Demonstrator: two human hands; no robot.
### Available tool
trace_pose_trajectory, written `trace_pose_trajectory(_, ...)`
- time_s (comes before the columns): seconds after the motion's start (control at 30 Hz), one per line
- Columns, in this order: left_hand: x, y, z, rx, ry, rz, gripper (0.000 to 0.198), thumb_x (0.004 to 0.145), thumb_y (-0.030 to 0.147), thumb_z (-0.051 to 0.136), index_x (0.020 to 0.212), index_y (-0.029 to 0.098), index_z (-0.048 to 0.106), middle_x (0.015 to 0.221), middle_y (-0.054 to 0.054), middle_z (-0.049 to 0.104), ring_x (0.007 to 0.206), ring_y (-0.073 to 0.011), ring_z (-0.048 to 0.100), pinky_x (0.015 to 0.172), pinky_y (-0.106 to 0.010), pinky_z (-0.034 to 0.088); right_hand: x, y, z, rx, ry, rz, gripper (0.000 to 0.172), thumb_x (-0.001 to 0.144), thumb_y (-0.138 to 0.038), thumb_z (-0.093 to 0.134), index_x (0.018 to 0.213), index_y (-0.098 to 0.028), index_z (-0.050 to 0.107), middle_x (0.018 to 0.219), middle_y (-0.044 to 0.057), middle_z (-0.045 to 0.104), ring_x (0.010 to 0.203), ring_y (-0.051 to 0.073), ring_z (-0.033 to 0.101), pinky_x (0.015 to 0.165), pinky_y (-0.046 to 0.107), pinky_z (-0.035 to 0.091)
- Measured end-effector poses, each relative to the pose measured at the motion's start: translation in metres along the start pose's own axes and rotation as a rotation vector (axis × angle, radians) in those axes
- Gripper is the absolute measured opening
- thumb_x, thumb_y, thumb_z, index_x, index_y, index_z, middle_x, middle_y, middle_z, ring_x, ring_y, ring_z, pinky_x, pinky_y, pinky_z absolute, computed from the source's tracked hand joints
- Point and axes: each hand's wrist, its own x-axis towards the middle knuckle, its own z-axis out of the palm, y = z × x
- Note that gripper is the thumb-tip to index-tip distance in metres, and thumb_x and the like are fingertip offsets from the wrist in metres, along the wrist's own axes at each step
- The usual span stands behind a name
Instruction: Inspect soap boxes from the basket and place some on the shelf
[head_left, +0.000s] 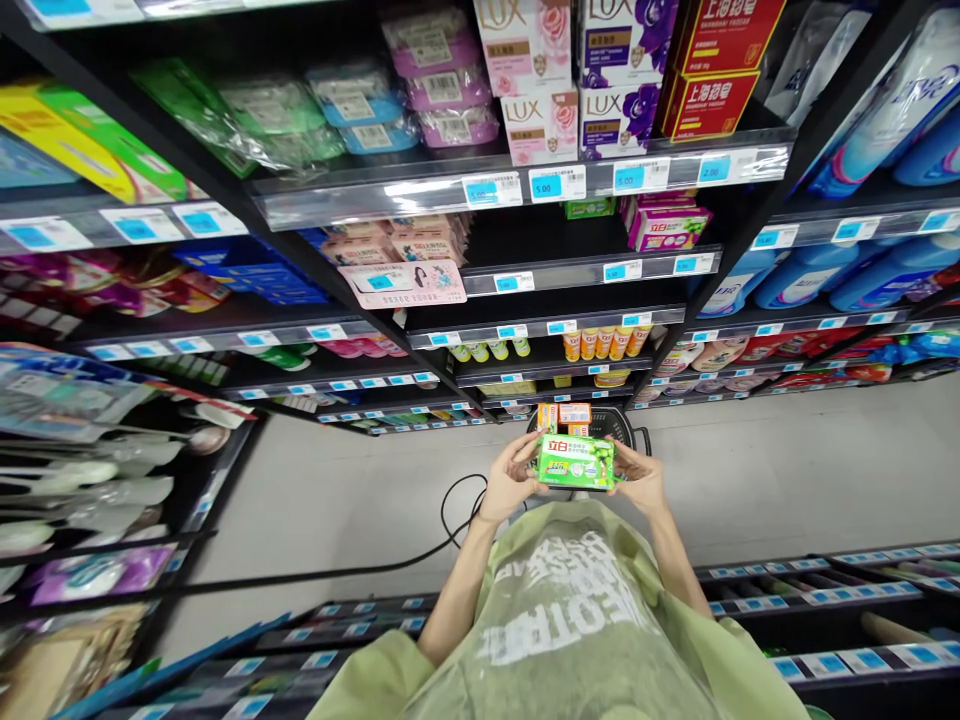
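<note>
Between both hands, in front of my body, is a green pack of laundry soap [576, 462] with red and white lettering, its printed face turned up. My left hand [514, 477] grips its left end, and my right hand [636, 476] has the right end. Just beyond the pack, a dark basket [616, 424] stands low near the shelf, partly hidden by the pack and my hands. Orange-and-white soap boxes [574, 413] show inside it.
Ahead, a shelf [592, 275] carries pink and purple soap packs [670, 228]. Boxed LUX soap [538, 125] and red soap boxes [709, 105] stand higher up. Blue bottles [806, 272] fill the right bay. A black cable [360, 571] crosses at the left. More shelving [817, 600] is close behind me.
</note>
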Motion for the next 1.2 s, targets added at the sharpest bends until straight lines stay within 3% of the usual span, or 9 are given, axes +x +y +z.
trace_pose_trajectory(0.4,-0.002,-0.003,-0.006,0.052,-0.028,0.083,0.092,0.054,0.042,0.104,0.134,0.020,0.063,0.149,-0.025,0.063,0.134,-0.0418,0.063,0.067,-0.028,0.065,-0.004,0.005,0.003,-0.020,0.002,-0.027,0.085,0.042,-0.016,0.104,0.122,-0.029,0.080,0.119,0.009,0.080,0.079,0.021,0.076,0.067,0.031,0.064)
trace_pose_trajectory(1.0,-0.012,-0.002,-0.010,0.062,0.001,0.139,0.087,0.057,0.040,0.104,0.132,0.022,0.064,0.146,-0.022,0.065,0.130,-0.0379,0.067,0.084,-0.036,0.066,-0.006,0.002,0.015,0.003,-0.009,-0.036,0.084,0.041,-0.016,0.105,0.120,-0.031,0.081,0.122,0.010,0.079,0.074,0.020,0.075,0.066,0.032,0.065)
trace_pose_trajectory(1.2,-0.013,-0.001,-0.012,0.032,0.034,0.151,0.089,0.052,0.039,0.106,0.129,0.022,0.064,0.144,-0.023,0.066,0.126,-0.0363,0.069,0.082,-0.034,0.064,-0.006,0.003,0.019,-0.003,-0.010,-0.023,0.084,0.040,-0.020,0.106,0.120,-0.029,0.081,0.119,0.011,0.080,0.074,0.021,0.075,0.064,0.033,0.065)
